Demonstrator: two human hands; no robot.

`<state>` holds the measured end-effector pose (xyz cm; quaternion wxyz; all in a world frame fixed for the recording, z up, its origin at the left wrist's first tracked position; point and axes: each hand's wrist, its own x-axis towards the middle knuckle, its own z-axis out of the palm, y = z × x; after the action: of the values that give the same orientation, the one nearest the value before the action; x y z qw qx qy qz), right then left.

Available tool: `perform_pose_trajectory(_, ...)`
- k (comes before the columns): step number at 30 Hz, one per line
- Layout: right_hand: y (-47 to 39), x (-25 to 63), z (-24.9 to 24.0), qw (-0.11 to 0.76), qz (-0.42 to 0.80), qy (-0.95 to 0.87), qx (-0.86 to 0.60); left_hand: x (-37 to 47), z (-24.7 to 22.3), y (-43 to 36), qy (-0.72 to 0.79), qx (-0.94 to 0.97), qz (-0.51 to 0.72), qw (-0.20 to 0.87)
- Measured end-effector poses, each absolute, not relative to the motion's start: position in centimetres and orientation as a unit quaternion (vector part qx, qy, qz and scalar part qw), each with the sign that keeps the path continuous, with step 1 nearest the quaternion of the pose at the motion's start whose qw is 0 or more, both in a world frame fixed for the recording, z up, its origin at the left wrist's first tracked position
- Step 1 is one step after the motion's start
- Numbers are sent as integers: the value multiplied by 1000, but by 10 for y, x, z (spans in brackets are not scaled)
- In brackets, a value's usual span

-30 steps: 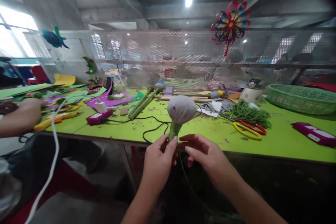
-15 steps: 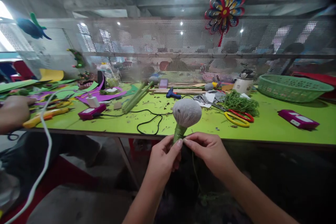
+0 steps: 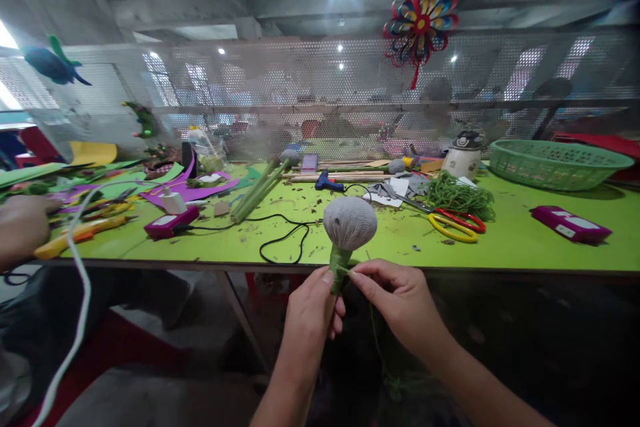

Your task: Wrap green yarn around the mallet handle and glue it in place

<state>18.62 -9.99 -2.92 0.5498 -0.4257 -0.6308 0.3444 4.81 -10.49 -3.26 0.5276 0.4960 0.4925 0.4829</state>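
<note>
My left hand [image 3: 313,307] is closed around the lower stem of a stick with a round grey cloth-covered head [image 3: 350,223]. Green yarn is wound round the neck [image 3: 339,265] just under the head, which points up. With thumb and forefinger, my right hand [image 3: 395,290] pinches the green yarn [image 3: 346,271] right beside the neck. The yarn's loose tail hangs below my right hand toward a dim tangle [image 3: 395,383] low in the view. The bottom of the stem is hidden by my left hand.
On the green table [image 3: 510,240] lie scissors [image 3: 455,225], a heap of green yarn [image 3: 457,197], a blue glue gun [image 3: 327,181], purple boxes [image 3: 570,223] and green-wrapped sticks [image 3: 260,193]. A green basket [image 3: 560,163] stands at right. Another person's hand [image 3: 23,227] rests at far left.
My left hand has slid a little down the stem, and more of the wound neck shows. The yarn now stretches between the neck and my right fingertips. The view has shifted slightly.
</note>
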Motion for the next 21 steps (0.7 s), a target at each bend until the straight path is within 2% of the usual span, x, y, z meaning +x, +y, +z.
perform_pose_trajectory(6, -99, 185, -31, 543, 337, -638, -430, 47, -38, -104, 497, 532, 494, 475)
perform_pose_trajectory(21, -98, 186, -37, 533, 344, -627, -451, 49, -50, -103, 503, 542, 497, 454)
